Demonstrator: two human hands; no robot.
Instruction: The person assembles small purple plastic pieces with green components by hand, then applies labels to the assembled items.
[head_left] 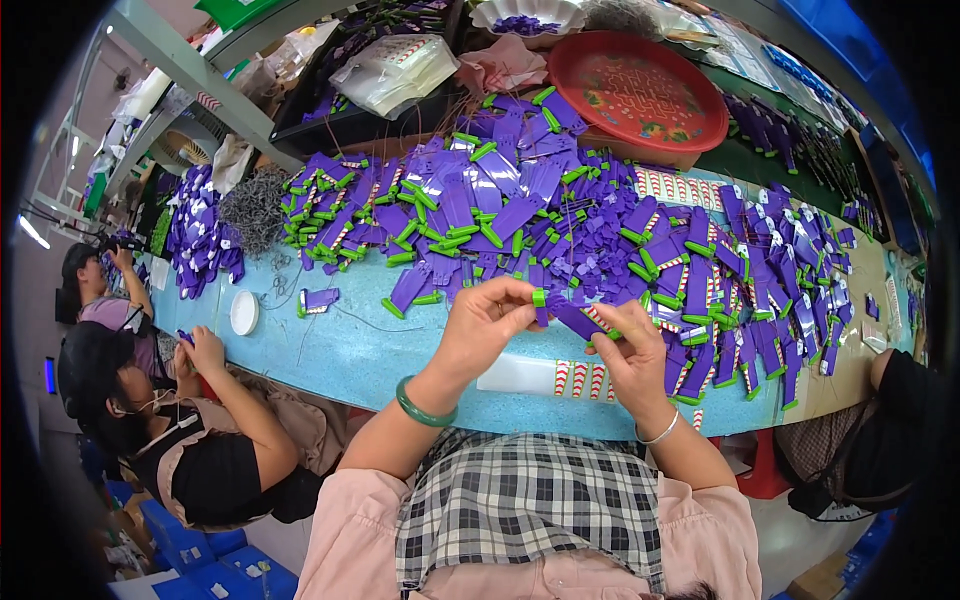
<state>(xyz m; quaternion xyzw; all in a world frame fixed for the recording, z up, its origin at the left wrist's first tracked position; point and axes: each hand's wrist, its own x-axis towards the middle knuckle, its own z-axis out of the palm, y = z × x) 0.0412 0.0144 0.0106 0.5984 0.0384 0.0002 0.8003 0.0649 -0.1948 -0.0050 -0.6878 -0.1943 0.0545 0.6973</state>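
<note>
My left hand (487,320) pinches the green-capped end of a flat purple plastic piece (572,316) just above the near edge of the light blue table (370,355). My right hand (632,352) grips the other end of the same piece, fingers curled round it. A green bangle sits on my left wrist, a thin silver one on my right. Right behind my hands lies a big heap of purple pieces with green caps (500,200), spreading to the right as a second heap (760,280).
A red round tray (640,90) stands behind the heap. A white lid (244,312) and one lone purple piece (318,298) lie to the left on the table. Two people (190,430) sit at my left, another person's arm (895,390) at my right.
</note>
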